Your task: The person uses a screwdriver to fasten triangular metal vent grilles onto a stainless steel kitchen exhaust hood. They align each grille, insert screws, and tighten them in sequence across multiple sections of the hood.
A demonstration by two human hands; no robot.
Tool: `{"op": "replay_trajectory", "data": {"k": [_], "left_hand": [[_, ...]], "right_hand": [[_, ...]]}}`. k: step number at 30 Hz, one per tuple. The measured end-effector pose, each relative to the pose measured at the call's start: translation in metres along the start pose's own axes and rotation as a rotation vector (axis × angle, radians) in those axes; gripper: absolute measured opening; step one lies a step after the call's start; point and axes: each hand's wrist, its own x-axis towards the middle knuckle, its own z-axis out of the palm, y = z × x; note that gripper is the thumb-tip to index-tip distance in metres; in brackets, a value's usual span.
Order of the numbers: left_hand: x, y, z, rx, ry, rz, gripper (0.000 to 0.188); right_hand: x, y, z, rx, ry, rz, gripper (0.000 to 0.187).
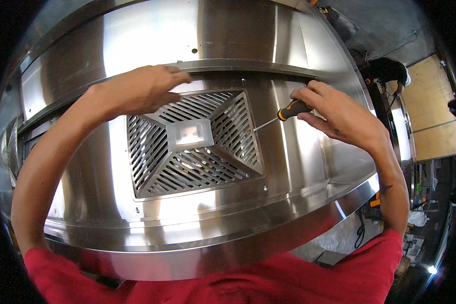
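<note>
A slotted square metal grille (190,133) with a raised plain centre sits in a brushed stainless steel panel (294,152). My right hand (334,112) grips a screwdriver (293,110) by the end of its black and yellow handle. Its thin shaft slants down to the left, and the tip appears at the grille's right edge; whether it touches cannot be told. Over the grille's upper left corner hovers my left hand (147,90), slightly blurred, thumb and fingers apart with nothing visible in them. Small screws or studs (265,188) stand out of the panel around the grille.
A raised steel lip (238,65) runs behind the grille, and a wide curved rim (197,258) borders the near side. Part of another grille (13,152) shows at the far left. At the upper right another person (387,73) bends near wooden boards (431,101).
</note>
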Motion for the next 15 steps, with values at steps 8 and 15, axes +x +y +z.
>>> {"op": "replay_trajectory", "data": {"k": [8,15], "left_hand": [[-0.063,-0.053,-0.001,0.029,-0.195,-0.088,0.040],[-0.109,-0.105,0.029,0.023,-0.232,-0.097,0.036]], "right_hand": [[0.028,-0.020,0.007,-0.153,0.017,0.319,0.046],[0.050,-0.026,0.021,-0.223,0.035,0.629,0.070]]}}
